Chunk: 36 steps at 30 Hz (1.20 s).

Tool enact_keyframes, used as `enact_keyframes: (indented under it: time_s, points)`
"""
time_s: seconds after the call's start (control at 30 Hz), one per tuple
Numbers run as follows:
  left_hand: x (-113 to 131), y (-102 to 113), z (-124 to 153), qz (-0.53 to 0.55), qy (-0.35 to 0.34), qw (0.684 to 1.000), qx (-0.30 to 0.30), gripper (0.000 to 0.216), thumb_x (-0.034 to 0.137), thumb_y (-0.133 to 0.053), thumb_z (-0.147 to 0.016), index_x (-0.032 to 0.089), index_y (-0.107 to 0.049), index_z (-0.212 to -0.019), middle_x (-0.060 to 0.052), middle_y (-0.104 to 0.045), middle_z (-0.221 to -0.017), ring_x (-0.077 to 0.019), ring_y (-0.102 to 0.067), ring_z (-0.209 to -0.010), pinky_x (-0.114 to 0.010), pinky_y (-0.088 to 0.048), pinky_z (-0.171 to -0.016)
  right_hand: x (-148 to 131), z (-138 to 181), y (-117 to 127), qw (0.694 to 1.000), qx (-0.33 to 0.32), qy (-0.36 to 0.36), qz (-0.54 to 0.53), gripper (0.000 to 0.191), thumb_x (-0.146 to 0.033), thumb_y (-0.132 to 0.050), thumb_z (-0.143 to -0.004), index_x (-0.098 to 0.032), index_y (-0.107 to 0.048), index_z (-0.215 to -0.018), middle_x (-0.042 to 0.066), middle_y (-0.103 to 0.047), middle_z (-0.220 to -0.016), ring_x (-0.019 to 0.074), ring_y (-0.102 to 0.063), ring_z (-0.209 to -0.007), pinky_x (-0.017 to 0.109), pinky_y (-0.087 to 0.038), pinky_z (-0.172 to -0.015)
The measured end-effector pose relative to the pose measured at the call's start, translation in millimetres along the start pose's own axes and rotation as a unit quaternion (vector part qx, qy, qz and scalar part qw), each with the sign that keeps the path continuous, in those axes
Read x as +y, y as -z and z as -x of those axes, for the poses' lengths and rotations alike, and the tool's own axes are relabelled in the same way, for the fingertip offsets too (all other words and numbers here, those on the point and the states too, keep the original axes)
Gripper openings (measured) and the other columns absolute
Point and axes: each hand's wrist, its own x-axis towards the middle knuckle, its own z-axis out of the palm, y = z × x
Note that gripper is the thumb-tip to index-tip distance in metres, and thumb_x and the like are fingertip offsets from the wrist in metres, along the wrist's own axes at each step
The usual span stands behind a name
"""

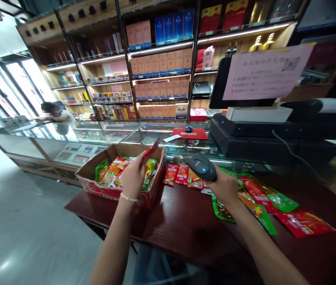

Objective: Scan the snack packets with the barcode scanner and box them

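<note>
My left hand [133,177] is closed on a red snack packet [150,149], held up on edge above the right side of an open cardboard box [89,188]. Inside that box lie several snack packets [113,170] in red, orange and green. A black barcode scanner [202,166] with a small blue light sits in my right hand [225,186], its head pointing left toward the box. Beneath the scanner, red packets [182,174] lie in a row. To the right of my right wrist are more packets, among them a red one [306,222] and a green-edged one [280,198].
The dark red wooden table [182,217] carries the box and packets. Behind it runs a glass display counter [108,130] with a mouse [188,129] on a red mat. A monitor with a pink sheet [265,73] stands at the right. Far left, a person [64,116] leans on the counter.
</note>
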Motion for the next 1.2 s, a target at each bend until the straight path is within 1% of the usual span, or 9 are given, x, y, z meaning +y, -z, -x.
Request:
enact_keyframes:
  time_s: [0.07, 0.13, 0.23, 0.37, 0.53, 0.67, 0.93, 1.07, 1.2]
  points:
    - [-32, 12, 1, -0.047, 0.007, 0.999, 0.005, 0.042, 0.024, -0.053, -0.089, 0.025, -0.060, -0.131, -0.008, -0.070, -0.118, -0.0259, -0.066, -0.104, -0.037, -0.051, -0.092, -14, -3, -9, 1.000, -0.004, 0.014, -0.007, 0.034, -0.038, -0.061, -0.079, -0.020, -0.068, -0.106, 0.008, -0.075, -0.081, 0.0251, -0.069, -0.073, 0.027, -0.038, -0.058]
    - [-56, 16, 3, -0.066, 0.023, 0.997, -0.031, 0.038, 0.027, -0.054, -0.089, 0.023, -0.063, -0.126, -0.009, -0.069, -0.121, -0.0275, -0.065, -0.109, -0.039, -0.050, -0.094, -24, -4, -16, 0.999, -0.011, 0.026, -0.017, 0.032, -0.036, -0.061, -0.079, -0.020, -0.068, -0.106, 0.007, -0.075, -0.082, 0.0249, -0.069, -0.072, 0.028, -0.038, -0.058]
    - [-71, 15, 6, -0.075, 0.052, 0.993, -0.069, 0.035, 0.032, -0.051, -0.092, 0.022, -0.066, -0.122, -0.010, -0.070, -0.119, -0.0285, -0.065, -0.110, -0.041, -0.050, -0.095, -32, -4, -22, 0.999, -0.021, 0.038, -0.024, 0.030, -0.035, -0.061, -0.079, -0.020, -0.068, -0.105, 0.005, -0.075, -0.081, 0.0239, -0.069, -0.069, 0.028, -0.036, -0.058]
    - [-51, 9, 9, -0.044, 0.032, 0.997, -0.063, 0.033, 0.033, -0.050, -0.093, 0.022, -0.066, -0.119, -0.008, -0.070, -0.118, -0.0262, -0.065, -0.109, -0.039, -0.049, -0.096, -23, 0, -19, 0.999, -0.027, 0.028, -0.002, 0.031, -0.038, -0.062, -0.079, -0.020, -0.068, -0.103, 0.006, -0.074, -0.080, 0.0231, -0.068, -0.069, 0.028, -0.035, -0.058]
    - [9, -12, 13, 0.031, -0.058, 0.994, -0.085, 0.031, 0.030, -0.050, -0.093, 0.024, -0.066, -0.119, -0.005, -0.071, -0.116, -0.0217, -0.065, -0.106, -0.034, -0.049, -0.096, 16, 17, 5, 0.999, -0.038, -0.019, 0.030, 0.040, -0.043, -0.063, -0.079, -0.020, -0.067, -0.111, 0.008, -0.075, -0.083, 0.0238, -0.069, -0.075, 0.027, -0.037, -0.059]
    - [57, -59, 24, 0.100, -0.129, 0.977, -0.137, 0.032, 0.030, -0.049, -0.094, 0.023, -0.063, -0.122, -0.005, -0.069, -0.119, -0.0210, -0.064, -0.110, -0.034, -0.047, -0.100, 55, 42, 39, 0.992, -0.051, -0.083, 0.084, 0.041, -0.045, -0.063, -0.077, -0.022, -0.068, -0.110, 0.007, -0.074, -0.080, 0.0249, -0.067, -0.072, 0.028, -0.036, -0.057]
    - [132, -189, 67, 0.179, -0.249, 0.905, -0.295, 0.035, 0.026, -0.054, -0.091, 0.022, -0.061, -0.125, -0.010, -0.065, -0.124, -0.0246, -0.060, -0.117, -0.040, -0.046, -0.102, 122, 102, 105, 0.967, -0.045, -0.180, 0.174, 0.039, -0.043, -0.060, -0.079, -0.019, -0.067, -0.109, 0.008, -0.074, -0.080, 0.0258, -0.068, -0.072, 0.028, -0.039, -0.058]
    - [154, -241, 82, 0.175, -0.277, 0.884, -0.334, 0.042, 0.023, -0.061, -0.085, 0.020, -0.060, -0.126, -0.014, -0.058, -0.133, -0.0278, -0.053, -0.126, -0.044, -0.041, -0.108, 146, 123, 128, 0.955, -0.044, -0.217, 0.196, 0.038, -0.048, -0.060, -0.080, -0.021, -0.067, -0.105, 0.006, -0.075, -0.081, 0.0254, -0.069, -0.073, 0.028, -0.039, -0.058]
    - [159, -276, 90, 0.156, -0.326, 0.849, -0.387, 0.058, 0.036, -0.070, -0.078, 0.020, -0.056, -0.132, -0.017, -0.050, -0.142, -0.0337, -0.040, -0.137, -0.050, -0.031, -0.114, 158, 135, 141, 0.954, -0.042, -0.223, 0.197, 0.033, -0.045, -0.061, -0.080, -0.021, -0.067, -0.103, 0.007, -0.075, -0.082, 0.0250, -0.070, -0.075, 0.027, -0.040, -0.058]
